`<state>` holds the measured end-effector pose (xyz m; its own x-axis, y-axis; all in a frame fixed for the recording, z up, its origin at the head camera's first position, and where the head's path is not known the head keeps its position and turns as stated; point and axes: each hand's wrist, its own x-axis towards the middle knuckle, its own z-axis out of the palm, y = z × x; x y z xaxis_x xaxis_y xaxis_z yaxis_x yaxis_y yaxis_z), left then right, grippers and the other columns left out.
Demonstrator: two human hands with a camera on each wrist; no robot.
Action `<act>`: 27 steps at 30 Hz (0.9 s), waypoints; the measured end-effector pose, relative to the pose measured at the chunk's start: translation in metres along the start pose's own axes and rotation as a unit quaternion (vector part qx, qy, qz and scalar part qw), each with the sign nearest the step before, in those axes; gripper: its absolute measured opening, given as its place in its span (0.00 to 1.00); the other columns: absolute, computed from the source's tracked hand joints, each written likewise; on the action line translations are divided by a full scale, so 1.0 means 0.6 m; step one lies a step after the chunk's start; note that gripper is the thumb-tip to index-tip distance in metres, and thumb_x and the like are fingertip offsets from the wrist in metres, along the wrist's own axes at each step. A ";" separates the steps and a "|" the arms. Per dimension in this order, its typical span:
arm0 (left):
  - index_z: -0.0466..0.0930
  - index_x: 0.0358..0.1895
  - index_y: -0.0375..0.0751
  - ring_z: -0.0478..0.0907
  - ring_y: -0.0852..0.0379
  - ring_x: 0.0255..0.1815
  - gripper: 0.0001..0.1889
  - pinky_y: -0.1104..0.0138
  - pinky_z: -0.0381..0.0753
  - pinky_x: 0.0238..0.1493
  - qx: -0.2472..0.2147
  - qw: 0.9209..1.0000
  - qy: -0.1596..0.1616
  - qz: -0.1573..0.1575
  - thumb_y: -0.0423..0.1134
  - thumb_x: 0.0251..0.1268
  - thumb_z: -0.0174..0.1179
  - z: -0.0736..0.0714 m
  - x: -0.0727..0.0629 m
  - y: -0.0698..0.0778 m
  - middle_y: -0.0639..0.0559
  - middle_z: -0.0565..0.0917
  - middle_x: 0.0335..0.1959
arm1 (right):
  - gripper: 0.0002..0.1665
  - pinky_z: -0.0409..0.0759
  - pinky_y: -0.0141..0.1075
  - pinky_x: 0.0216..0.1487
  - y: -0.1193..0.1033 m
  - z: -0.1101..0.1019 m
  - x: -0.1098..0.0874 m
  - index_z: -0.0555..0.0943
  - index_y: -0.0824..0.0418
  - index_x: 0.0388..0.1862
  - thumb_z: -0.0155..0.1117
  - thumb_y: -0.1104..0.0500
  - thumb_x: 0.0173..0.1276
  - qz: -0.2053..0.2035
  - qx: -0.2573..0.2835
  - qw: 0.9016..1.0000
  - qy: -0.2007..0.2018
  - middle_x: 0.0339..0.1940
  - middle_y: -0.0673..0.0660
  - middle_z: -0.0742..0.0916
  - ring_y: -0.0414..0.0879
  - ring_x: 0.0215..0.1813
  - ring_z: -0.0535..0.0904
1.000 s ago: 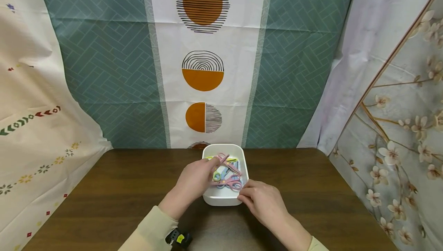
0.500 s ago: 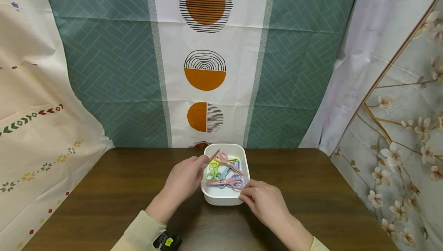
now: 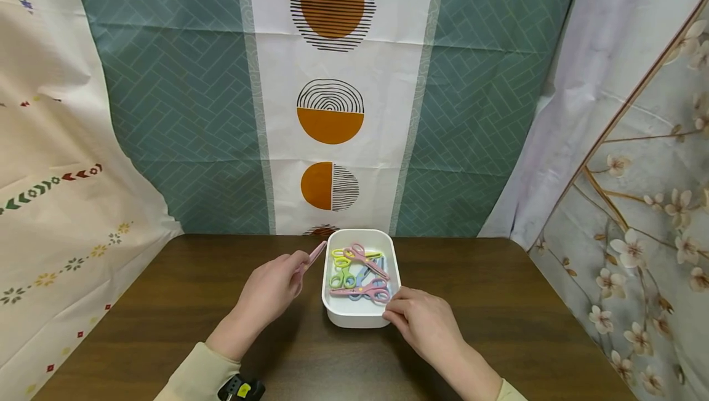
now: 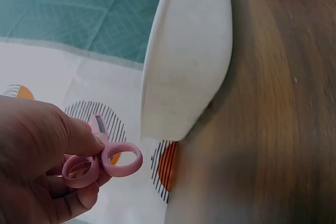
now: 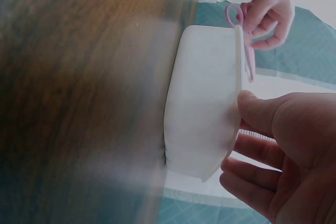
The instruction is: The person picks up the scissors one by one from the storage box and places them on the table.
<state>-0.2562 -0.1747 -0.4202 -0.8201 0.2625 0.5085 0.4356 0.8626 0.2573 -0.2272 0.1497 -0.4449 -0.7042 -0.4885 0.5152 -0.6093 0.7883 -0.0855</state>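
Observation:
My left hand [image 3: 271,287] grips a pair of pink scissors [image 3: 316,253] just left of a white plastic box [image 3: 357,321]. In the left wrist view, thumb and fingers pinch the pink scissors [image 4: 124,171] close to their finger loops. The box stands upright on the table, holding several small scissors: pink scissors [image 3: 365,291] in front, another pink pair [image 3: 367,261] behind, green scissors [image 3: 344,277], and partly covered blue and yellow ones. At the box's near right corner, my right hand [image 3: 423,321] holds the rim between thumb and fingers; its fingertips are partly hidden from the head view.
The dark wooden table [image 3: 138,321] extends to both sides of the box. Behind its back edge hangs a green and white cloth [image 3: 194,112] with orange circles. A flowered cloth [image 3: 637,266] hangs at the right, a cream patterned one [image 3: 72,204] at the left.
My left hand has moved left from above the box, past its rim, carrying the pink scissors. The right hand has stayed at the box's corner.

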 end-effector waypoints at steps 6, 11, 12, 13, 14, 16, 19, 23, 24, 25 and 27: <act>0.85 0.51 0.45 0.74 0.57 0.28 0.14 0.61 0.78 0.32 -0.010 0.999 -0.023 -0.027 0.27 0.68 0.74 0.007 0.000 -0.014 0.56 0.82 0.32 | 0.05 0.84 0.39 0.38 0.002 0.001 -0.004 0.94 0.47 0.35 0.85 0.52 0.67 0.005 0.002 1.000 0.001 0.37 0.40 0.87 0.39 0.38 0.84; 0.83 0.51 0.43 0.73 0.57 0.27 0.12 0.61 0.77 0.32 -0.010 0.998 -0.042 -0.049 0.27 0.70 0.72 0.012 -0.002 -0.032 0.57 0.78 0.30 | 0.05 0.84 0.39 0.37 0.003 0.002 -0.004 0.94 0.46 0.35 0.85 0.52 0.66 -0.002 0.000 1.000 0.007 0.37 0.40 0.87 0.39 0.38 0.84; 0.83 0.50 0.43 0.73 0.56 0.27 0.11 0.60 0.76 0.32 -0.011 0.998 -0.045 -0.050 0.27 0.71 0.71 0.013 -0.002 -0.035 0.57 0.78 0.29 | 0.05 0.84 0.39 0.37 0.003 0.002 -0.003 0.94 0.46 0.35 0.85 0.52 0.66 -0.004 0.000 1.000 0.008 0.37 0.40 0.87 0.39 0.38 0.84; 0.83 0.49 0.43 0.72 0.56 0.27 0.11 0.60 0.75 0.31 -0.011 0.998 -0.047 -0.051 0.27 0.71 0.71 0.014 -0.003 -0.039 0.57 0.77 0.28 | 0.05 0.84 0.39 0.37 0.003 0.003 -0.003 0.94 0.46 0.35 0.85 0.52 0.66 -0.004 0.001 1.000 0.008 0.37 0.41 0.87 0.39 0.38 0.84; 0.82 0.48 0.43 0.72 0.56 0.26 0.10 0.60 0.75 0.31 -0.010 0.997 -0.049 -0.053 0.27 0.71 0.71 0.015 -0.004 -0.043 0.56 0.77 0.28 | 0.05 0.84 0.39 0.37 0.003 0.003 -0.002 0.94 0.46 0.35 0.85 0.52 0.67 -0.005 0.001 1.000 0.008 0.37 0.41 0.88 0.40 0.38 0.84; 0.82 0.47 0.43 0.72 0.56 0.26 0.10 0.60 0.74 0.30 -0.010 0.997 -0.053 -0.056 0.26 0.71 0.71 0.017 -0.006 -0.049 0.55 0.77 0.28 | 0.04 0.84 0.40 0.38 0.003 0.003 -0.001 0.94 0.46 0.35 0.85 0.52 0.67 -0.003 0.000 1.000 0.005 0.38 0.41 0.88 0.40 0.39 0.85; 0.81 0.45 0.44 0.71 0.55 0.26 0.10 0.59 0.72 0.29 -0.011 0.996 -0.061 -0.061 0.26 0.71 0.70 0.021 -0.008 -0.057 0.55 0.78 0.29 | 0.04 0.85 0.40 0.38 0.003 0.003 -0.001 0.94 0.46 0.35 0.85 0.52 0.67 -0.001 0.000 1.000 0.006 0.38 0.41 0.88 0.40 0.39 0.85; 0.81 0.44 0.45 0.72 0.55 0.27 0.10 0.59 0.73 0.30 -0.012 0.995 -0.073 -0.072 0.26 0.72 0.69 0.028 -0.013 -0.067 0.55 0.78 0.29 | 0.04 0.85 0.40 0.38 0.002 0.002 -0.001 0.94 0.46 0.35 0.84 0.52 0.67 0.001 0.000 1.000 0.005 0.38 0.41 0.88 0.40 0.39 0.85; 0.81 0.44 0.45 0.72 0.55 0.27 0.10 0.59 0.73 0.30 -0.011 0.994 -0.075 -0.075 0.26 0.72 0.69 0.030 -0.014 -0.069 0.56 0.78 0.29 | 0.04 0.84 0.40 0.38 0.002 0.003 -0.001 0.94 0.46 0.35 0.85 0.52 0.67 0.001 0.000 1.000 0.006 0.38 0.41 0.88 0.40 0.39 0.85; 0.81 0.44 0.45 0.72 0.55 0.27 0.10 0.59 0.73 0.30 -0.010 0.994 -0.077 -0.077 0.26 0.72 0.69 0.031 -0.015 -0.072 0.56 0.78 0.28 | 0.04 0.84 0.40 0.37 0.002 0.002 -0.002 0.94 0.46 0.35 0.85 0.52 0.67 0.000 0.001 1.000 0.007 0.37 0.41 0.88 0.40 0.38 0.84; 0.80 0.43 0.45 0.71 0.55 0.26 0.10 0.59 0.73 0.30 -0.012 0.994 -0.080 -0.080 0.26 0.72 0.69 0.034 -0.017 -0.075 0.56 0.78 0.28 | 0.05 0.84 0.40 0.37 0.002 0.002 -0.002 0.94 0.47 0.35 0.85 0.52 0.66 -0.001 0.002 1.000 0.009 0.37 0.41 0.88 0.40 0.38 0.84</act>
<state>-0.2749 -0.2076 -0.4537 -0.9269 0.1905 0.3232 0.3026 0.8890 0.3437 -0.2275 0.1508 -0.4467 -0.6954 -0.4837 0.5315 -0.6127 0.7855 -0.0869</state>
